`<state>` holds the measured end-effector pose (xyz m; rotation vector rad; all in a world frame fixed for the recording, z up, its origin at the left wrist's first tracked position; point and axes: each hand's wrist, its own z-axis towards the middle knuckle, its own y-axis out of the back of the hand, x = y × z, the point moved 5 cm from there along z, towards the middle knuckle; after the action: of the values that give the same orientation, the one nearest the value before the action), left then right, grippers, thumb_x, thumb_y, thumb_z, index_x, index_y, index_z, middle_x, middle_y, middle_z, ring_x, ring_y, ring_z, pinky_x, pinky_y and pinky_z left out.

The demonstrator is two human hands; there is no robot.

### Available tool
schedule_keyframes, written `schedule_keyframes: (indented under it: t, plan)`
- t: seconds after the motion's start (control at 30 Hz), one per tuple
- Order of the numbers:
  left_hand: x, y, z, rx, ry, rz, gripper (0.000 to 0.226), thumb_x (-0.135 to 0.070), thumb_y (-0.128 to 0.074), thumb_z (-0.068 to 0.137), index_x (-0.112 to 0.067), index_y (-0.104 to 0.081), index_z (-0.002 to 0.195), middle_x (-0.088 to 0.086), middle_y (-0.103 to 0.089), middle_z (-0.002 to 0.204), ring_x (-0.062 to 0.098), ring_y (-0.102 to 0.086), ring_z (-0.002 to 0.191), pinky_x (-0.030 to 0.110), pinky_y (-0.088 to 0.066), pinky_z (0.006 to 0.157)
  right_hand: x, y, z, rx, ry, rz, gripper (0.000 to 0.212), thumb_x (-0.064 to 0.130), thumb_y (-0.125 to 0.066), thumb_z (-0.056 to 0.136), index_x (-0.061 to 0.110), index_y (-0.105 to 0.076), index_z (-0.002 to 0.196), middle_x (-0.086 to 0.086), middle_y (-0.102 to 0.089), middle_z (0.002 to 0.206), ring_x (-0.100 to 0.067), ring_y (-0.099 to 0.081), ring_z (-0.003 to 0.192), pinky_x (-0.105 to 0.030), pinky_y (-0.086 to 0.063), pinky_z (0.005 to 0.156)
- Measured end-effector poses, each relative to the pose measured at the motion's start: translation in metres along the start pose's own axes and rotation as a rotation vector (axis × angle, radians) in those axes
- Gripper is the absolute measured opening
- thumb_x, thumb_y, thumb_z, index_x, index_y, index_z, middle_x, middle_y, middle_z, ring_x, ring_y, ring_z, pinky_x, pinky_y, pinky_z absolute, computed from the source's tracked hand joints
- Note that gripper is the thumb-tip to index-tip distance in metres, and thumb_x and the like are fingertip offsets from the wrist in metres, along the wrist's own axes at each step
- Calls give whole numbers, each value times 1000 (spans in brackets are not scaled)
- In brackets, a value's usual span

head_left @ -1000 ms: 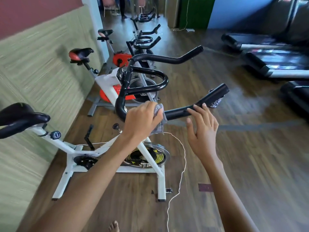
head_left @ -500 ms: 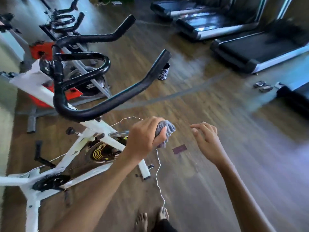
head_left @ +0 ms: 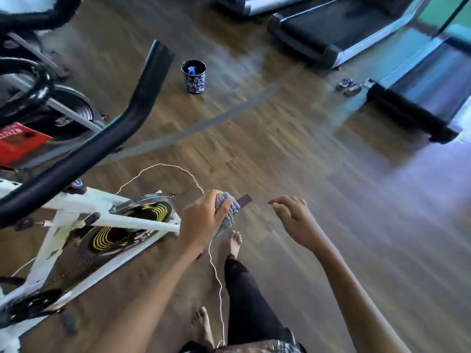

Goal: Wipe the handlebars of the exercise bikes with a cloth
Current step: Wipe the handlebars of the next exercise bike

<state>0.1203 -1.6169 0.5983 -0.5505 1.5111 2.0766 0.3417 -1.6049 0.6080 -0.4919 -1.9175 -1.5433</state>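
Handlebars (head_left: 84,151) sit up-left of both hands; the left hand (head_left: 204,220) clenches the cloth (head_left: 226,212), the right hand (head_left: 293,217) hangs released. Refold to a clean face before wiping again.

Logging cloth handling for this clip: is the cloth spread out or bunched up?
Bunched up. The grey cloth is balled inside the closed left hand, with only a wad showing past the fingers; it touches no handlebar.

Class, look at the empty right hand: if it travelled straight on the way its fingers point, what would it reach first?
Probably the grey cloth bunched in the left hand. The right hand points its fingers left toward it, with only bare floor showing between them. Depth is unclear, so it might pass just in front.
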Motion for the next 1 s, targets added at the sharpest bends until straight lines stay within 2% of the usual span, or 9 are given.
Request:
schedule_keyframes:
  t: [0.07,0.13,0.23,0.3,0.4,0.6,0.77,0.87,1.0]
  plan:
    - [2,-8,19,-6,0,16,44,-53,-38,94,-16,-63,94,-2,-69,86,21,-65,77,28,-41,63,4,9,24,3,25,52,38,17,-41,102,44,-58,82,26,-53,95,-2,-42,104,-20,-24,90]
    - [7,-20,47,-6,15,48,44,-53,-37,95,-17,-62,94,-3,-68,85,21,-66,76,30,-45,62,0,19,57,4,57,74,45,13,-42,102,45,-57,75,35,-49,88,-3,-40,101,-15,-21,92]
    - [9,-41,97,-62,13,136,42,-50,-40,94,-15,-64,91,-2,-68,80,22,-66,70,29,-46,57,-28,28,121,39,94,56,23,18,-45,101,20,-68,97,23,-56,85,-11,-39,110,-14,-22,97]
    - [7,-57,132,-94,48,159,42,-49,-40,94,-14,-65,92,-2,-68,80,21,-65,70,28,-45,58,-44,37,165,83,113,47,25,30,-44,99,19,-65,106,13,-56,93,-14,-39,115,-20,-24,98]
    - [3,-75,176,-144,159,139,44,-51,-38,94,-16,-65,94,-3,-68,83,19,-65,74,18,-34,63,-59,57,221,147,158,26,39,46,-36,93,23,-62,110,15,-53,96,-18,-41,116,-19,-23,93]
    - [-9,-109,237,-214,340,177,50,-57,-31,94,-20,-63,101,-5,-69,88,19,-66,80,32,-48,68,-66,96,317,279,336,-37,26,22,-47,100,10,-62,118,4,-57,106,-13,-45,109,-20,-24,94]
    - [17,-124,305,-286,377,247,56,-62,-26,96,-19,-62,93,-5,-66,79,19,-65,70,29,-46,60,-57,104,418,350,415,-64,34,36,-43,96,15,-63,114,-1,-62,107,-21,-50,112,-25,-30,97]
    - [44,-118,360,-396,359,323,62,-60,-23,98,-15,-64,88,-1,-66,73,21,-64,61,25,-43,54,-40,99,490,388,466,-63,27,30,-48,99,15,-62,117,4,-55,104,-21,-46,113,-27,-32,97]
    - [103,-100,418,-478,489,336,66,-63,-21,98,-13,-64,93,2,-69,80,28,-67,69,42,-54,59,6,72,589,529,533,-123,30,33,-45,100,16,-60,120,-2,-57,119,-18,-41,121,-30,-32,103]
